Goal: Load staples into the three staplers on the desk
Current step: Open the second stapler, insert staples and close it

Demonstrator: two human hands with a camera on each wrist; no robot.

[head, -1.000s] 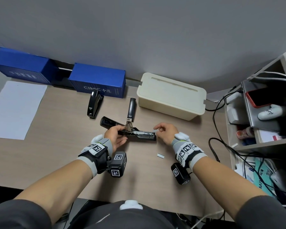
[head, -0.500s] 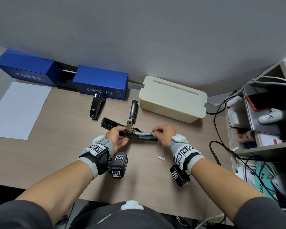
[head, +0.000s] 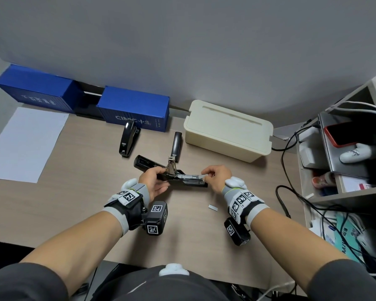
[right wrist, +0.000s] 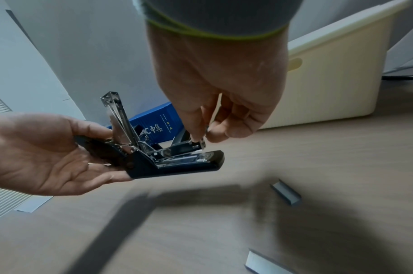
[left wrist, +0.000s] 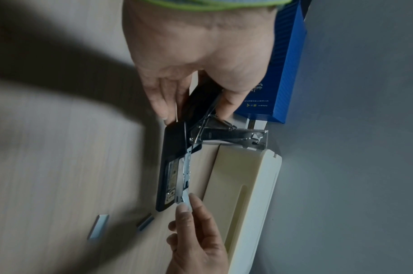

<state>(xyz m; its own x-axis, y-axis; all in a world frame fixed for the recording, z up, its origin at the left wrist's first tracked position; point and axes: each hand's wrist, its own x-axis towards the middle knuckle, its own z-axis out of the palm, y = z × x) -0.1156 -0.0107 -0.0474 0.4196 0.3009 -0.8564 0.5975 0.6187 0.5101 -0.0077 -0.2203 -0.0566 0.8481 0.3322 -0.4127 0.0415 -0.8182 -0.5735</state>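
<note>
A black stapler (head: 191, 181) is held open just above the desk, its cover (head: 144, 162) folded back to the left and its metal arm (right wrist: 117, 118) standing upright. My left hand (head: 154, 181) grips it at the hinge end, thumb and fingers on either side (left wrist: 193, 111). My right hand (head: 213, 174) pinches a short staple strip (left wrist: 186, 200) at the front end of the magazine (right wrist: 182, 148). Two more black staplers, both closed, lie behind: one (head: 128, 140) at the left and one (head: 176, 146) beside the cream box.
Loose staple strips lie on the desk near my right wrist (head: 213, 207) (right wrist: 286, 193) (right wrist: 264, 263). A cream lidded box (head: 228, 131) and two blue boxes (head: 135, 107) line the back. White paper (head: 24, 144) lies left; shelves with cables (head: 291, 192) stand right.
My right hand has shifted slightly left and down, bringing the staple strip onto the magazine's front end. My left hand keeps the stapler in the same place.
</note>
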